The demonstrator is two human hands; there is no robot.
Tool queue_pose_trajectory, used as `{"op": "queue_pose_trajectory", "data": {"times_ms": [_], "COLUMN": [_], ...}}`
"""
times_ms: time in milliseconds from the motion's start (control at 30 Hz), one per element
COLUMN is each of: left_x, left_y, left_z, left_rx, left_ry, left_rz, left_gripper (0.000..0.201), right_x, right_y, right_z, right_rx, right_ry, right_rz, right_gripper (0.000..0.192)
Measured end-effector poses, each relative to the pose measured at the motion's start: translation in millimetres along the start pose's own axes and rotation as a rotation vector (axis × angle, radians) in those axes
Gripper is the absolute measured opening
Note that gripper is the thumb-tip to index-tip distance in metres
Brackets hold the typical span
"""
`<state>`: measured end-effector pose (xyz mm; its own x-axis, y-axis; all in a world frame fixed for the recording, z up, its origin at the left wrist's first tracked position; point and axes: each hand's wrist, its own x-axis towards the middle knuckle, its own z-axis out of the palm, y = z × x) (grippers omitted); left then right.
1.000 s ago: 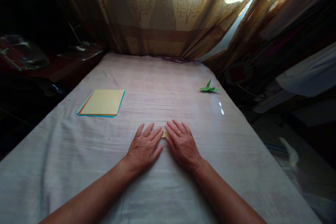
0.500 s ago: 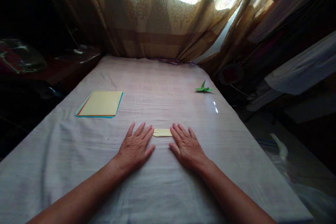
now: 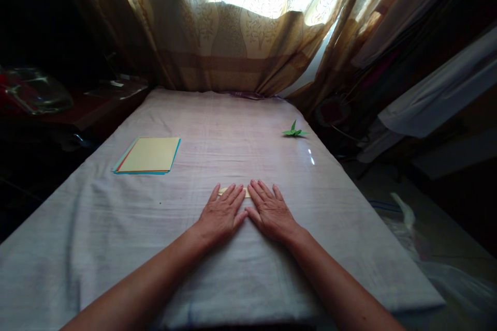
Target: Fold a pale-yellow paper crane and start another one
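A narrow folded strip of pale yellow paper (image 3: 247,193) lies on the cloth-covered table, mostly hidden under my fingers. My left hand (image 3: 222,217) rests flat across it with fingers spread, and a pointed end of the strip shows past the fingertips on the left. Beside it, my right hand (image 3: 268,212) is also flat, its fingertips on the strip's right part. The two thumbs nearly meet below the paper. Neither hand grasps anything.
A stack of square coloured paper (image 3: 149,155), yellow on top, lies to the left. Toward the back right edge sits a green folded paper crane (image 3: 294,130). A light checked cloth (image 3: 217,129) covers the table; a curtain (image 3: 186,51) hangs behind it.
My left hand has slid right along the paper strip, closing the gap to my right hand. The right hand has stayed nearly in place. The view has shifted slightly.
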<state>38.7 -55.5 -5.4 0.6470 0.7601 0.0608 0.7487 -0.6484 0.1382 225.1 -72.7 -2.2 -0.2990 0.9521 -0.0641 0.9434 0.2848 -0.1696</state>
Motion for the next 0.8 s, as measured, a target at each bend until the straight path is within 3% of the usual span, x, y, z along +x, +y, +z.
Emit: {"op": "queue_pose_trajectory", "data": {"times_ms": [200, 367, 567, 800], "left_x": [-20.8, -21.5, -20.4, -31.0], "left_y": [-23.8, -23.5, -23.5, -33.1], "left_z": [-4.3, -5.0, -4.3, -11.8], "left_rx": [0.060, 0.079, 0.083, 0.103], "left_ry": [0.017, 0.026, 0.030, 0.005], "left_rz": [-0.030, -0.054, -0.056, -0.085], "left_gripper": [0.054, 0.053, 0.050, 0.048], "right_x": [-2.9, -2.0, 6.9, -8.6], "right_y": [-0.4, -14.3, -36.6, -7.4], "right_z": [-2.9, 0.1, 4.1, -3.1], "right_rx": [0.004, -0.009, 0.067, 0.021], "right_ry": [-0.003, 0.073, 0.053, -0.032], "right_rz": [0.025, 0.109, -0.095, 0.057], "right_gripper": [0.061, 0.066, 0.063, 0.064]}}
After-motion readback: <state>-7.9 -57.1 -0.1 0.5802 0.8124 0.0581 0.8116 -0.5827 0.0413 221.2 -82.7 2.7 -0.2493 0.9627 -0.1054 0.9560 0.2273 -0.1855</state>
